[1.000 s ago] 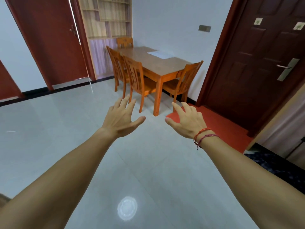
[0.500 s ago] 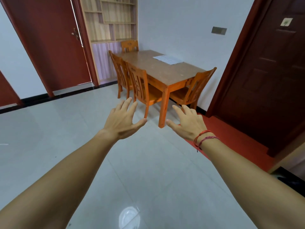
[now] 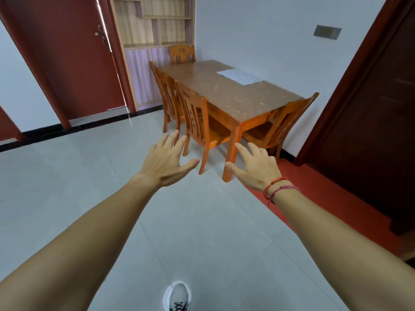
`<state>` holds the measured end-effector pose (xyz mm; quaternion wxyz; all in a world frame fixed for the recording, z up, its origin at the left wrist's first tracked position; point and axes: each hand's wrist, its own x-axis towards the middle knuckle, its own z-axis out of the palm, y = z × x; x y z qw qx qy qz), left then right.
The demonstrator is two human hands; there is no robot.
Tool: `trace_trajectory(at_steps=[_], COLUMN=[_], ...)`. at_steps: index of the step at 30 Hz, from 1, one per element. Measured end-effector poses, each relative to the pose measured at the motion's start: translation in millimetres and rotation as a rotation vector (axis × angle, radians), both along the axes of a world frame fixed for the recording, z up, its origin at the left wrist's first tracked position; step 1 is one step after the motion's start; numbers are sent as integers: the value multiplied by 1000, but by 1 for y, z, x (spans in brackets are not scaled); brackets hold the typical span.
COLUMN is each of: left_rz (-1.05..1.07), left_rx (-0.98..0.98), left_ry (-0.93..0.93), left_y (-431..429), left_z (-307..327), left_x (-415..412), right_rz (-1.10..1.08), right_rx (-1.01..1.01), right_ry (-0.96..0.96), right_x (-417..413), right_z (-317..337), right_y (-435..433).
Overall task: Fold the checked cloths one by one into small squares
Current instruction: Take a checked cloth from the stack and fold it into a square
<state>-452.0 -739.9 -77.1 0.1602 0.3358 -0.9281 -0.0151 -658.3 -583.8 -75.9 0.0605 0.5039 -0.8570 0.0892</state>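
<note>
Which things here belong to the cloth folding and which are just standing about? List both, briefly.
For the job:
pale cloth, faintly checked, lying flat on the table
left hand and right hand, both open and holding nothing

Just about:
chairs
shelf unit
red door
dark door
wall plate
shoe

A home dining room: wooden table (image 3: pixel 224 95) with four chairs (image 3: pixel 195 117) (orange-stained), tiled floor (image 3: pixel 67 176), shelf unit (image 3: pixel 157 19), red doors (image 3: pixel 67 52)
</note>
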Motion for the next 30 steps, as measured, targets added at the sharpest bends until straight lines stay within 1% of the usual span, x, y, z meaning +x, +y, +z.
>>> trace_trajectory(at_steps=[6,12,17,22,30], left_rz=[-19,-41,-63,-79,-125], left_rx=[-5,-2,6,18,-24], left_ry=[23,11,16,10,16], left_y=[-114,-229,-303,-367,-473], left_z=[-8,-7,-9,-20,-11], left_x=[-46,-101,-145,-194,-301], right_rz=[-12,-51,-104,-118,-129], right_rx=[23,26,32,60,65], right_ry=[10,-7,-31,-46,-88], right_x=[-45,-92,-131,-174,-282], right_z=[-10,0,3,-7,-12], right_y=[-104,-204,-267,-329,-434])
